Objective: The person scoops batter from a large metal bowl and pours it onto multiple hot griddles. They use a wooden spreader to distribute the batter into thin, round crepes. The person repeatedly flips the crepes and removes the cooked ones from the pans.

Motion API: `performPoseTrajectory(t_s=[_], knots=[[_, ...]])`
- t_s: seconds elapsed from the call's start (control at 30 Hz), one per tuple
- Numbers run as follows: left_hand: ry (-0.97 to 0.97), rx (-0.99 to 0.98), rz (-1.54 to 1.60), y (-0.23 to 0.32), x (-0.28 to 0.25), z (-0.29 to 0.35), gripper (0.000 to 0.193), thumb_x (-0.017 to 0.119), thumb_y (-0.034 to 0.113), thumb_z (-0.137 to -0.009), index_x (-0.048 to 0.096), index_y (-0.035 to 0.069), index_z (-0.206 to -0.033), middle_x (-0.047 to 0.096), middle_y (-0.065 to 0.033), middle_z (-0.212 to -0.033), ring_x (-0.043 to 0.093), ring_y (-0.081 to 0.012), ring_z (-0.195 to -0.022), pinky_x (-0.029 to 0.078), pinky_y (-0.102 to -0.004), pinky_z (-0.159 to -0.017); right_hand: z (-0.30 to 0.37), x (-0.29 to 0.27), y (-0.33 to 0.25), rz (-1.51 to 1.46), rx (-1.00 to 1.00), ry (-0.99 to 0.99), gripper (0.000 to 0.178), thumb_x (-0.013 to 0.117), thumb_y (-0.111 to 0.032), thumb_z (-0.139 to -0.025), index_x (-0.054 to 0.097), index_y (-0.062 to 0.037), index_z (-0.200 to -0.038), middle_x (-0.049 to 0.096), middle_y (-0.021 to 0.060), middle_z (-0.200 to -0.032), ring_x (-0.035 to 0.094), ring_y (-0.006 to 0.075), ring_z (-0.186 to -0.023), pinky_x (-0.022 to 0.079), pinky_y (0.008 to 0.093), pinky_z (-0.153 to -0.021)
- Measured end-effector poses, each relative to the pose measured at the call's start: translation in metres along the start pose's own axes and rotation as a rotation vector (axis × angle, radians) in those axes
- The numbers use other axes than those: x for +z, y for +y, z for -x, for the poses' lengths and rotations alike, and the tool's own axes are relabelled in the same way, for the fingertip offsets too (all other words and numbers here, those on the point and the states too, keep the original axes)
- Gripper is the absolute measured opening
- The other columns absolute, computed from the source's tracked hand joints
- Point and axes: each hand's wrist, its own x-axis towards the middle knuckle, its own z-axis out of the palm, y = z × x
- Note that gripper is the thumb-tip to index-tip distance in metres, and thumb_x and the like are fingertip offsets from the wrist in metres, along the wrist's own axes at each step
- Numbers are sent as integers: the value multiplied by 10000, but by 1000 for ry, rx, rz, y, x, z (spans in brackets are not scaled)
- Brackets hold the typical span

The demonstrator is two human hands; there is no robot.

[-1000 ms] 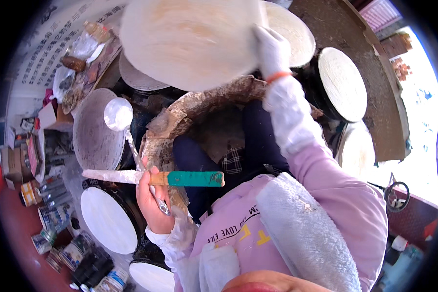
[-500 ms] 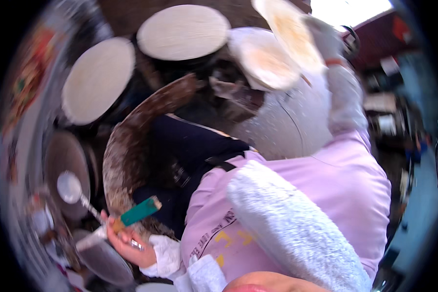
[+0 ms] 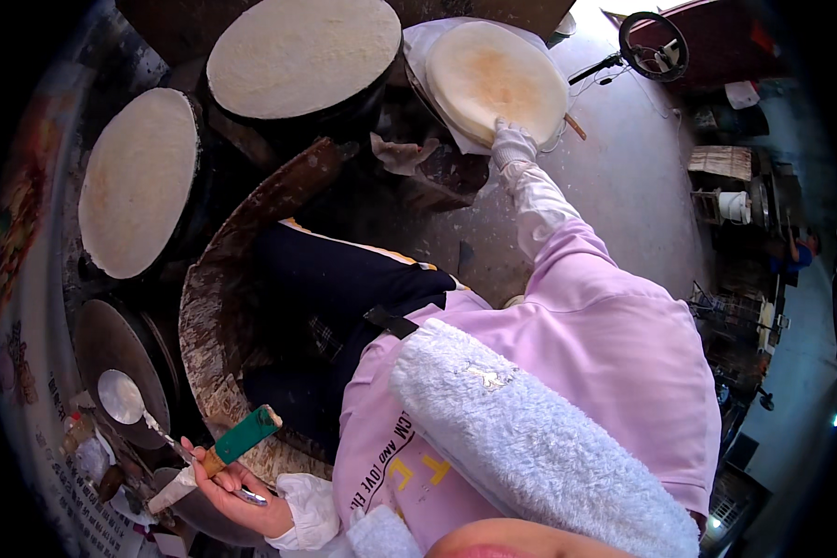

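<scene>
Lowered now, one flatbread (image 3: pixel 496 79) tops the pile (image 3: pixel 471 131), right hand (image 3: pixel 514 146) touching, grip unclear; left hand (image 3: pixel 239 498) clasps ladle (image 3: pixel 121 397), scraper (image 3: pixel 245 436); two rounds (image 3: pixel 304 58) lie unlifted.

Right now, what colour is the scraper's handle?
The handle is green, tan towards the blade; head view.

Glare top, right of centre | left shadowed | edges fisheye-bent
</scene>
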Motion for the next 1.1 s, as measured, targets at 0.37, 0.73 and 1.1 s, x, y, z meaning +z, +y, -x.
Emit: performPoseTrajectory(t_s=[0.37,0.73,1.1], knots=[[-173,-295,583,-8,-21,-33,394,487,103,-1025,483,-43,-1391,631,10,-1060,343,12,-565,325,-140,-498,34,-112,-133,-298,-606,137,479,621,-269,-890,561,-106,-1336,650,153,-1227,619,342,-1132,497,474,-937],[560,-257,299,-12,-122,102,391,586,126,-947,546,11,-1318,631,-3,-878,488,-12,-585,355,-156,-500,379,-259,-404,-857,-2125,-1255,435,605,-262,-985,559,-52,-1363,704,116,-1101,675,237,-1025,514,348,-929],[1483,66,633,-100,-121,311,450,595,281,-1001,462,-14,-1314,713,-138,-1023,486,-75,-491,396,-208,-449,608,-227,-262,571,-2380,-1601,590,521,-130,-975,348,-112,-1539,645,90,-917,622,123,-616,530,303,-552]])
